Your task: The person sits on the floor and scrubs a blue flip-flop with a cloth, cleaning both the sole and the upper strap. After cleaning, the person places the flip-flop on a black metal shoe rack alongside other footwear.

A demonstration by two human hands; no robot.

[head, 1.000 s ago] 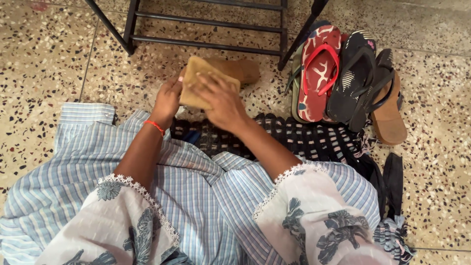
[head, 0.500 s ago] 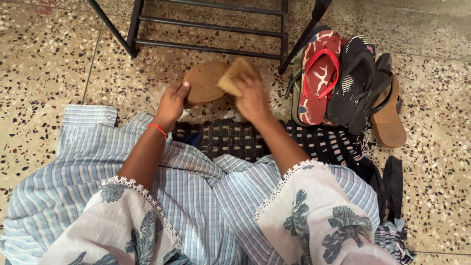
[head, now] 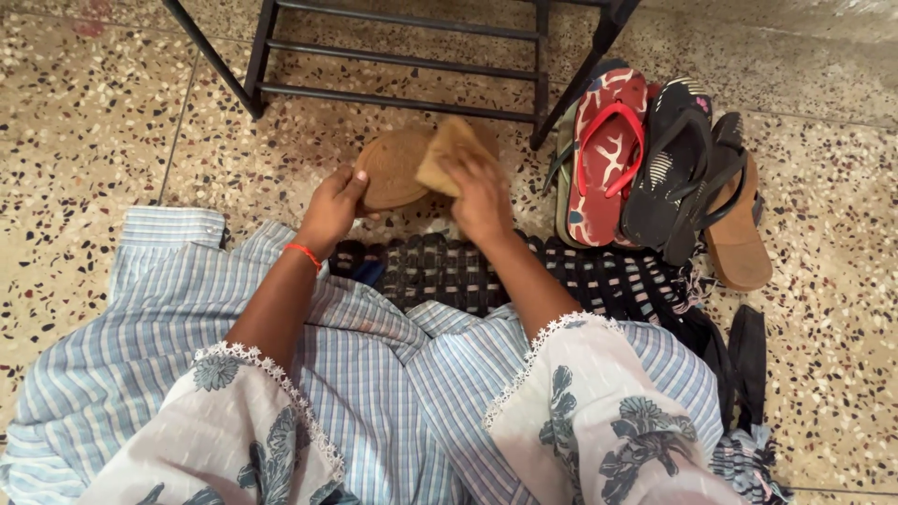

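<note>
Moved right since earlier: tan cloth [head: 449,150], gripped in right hand [head: 482,192]. Left hand [head: 332,208] grips brown sandal [head: 393,168]. Step: wiping; next, firm strokes.

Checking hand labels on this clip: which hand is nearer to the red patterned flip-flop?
Right. The right hand, pressing a tan cloth on the brown sandal, is closer to the red flip-flop. The left hand grips the sandal's far edge.

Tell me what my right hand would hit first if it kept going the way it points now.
Probably the lower rail of the black metal rack. The right hand, pressing a tan cloth onto the brown sandal sole, points up-floor; depth is unclear.
</note>
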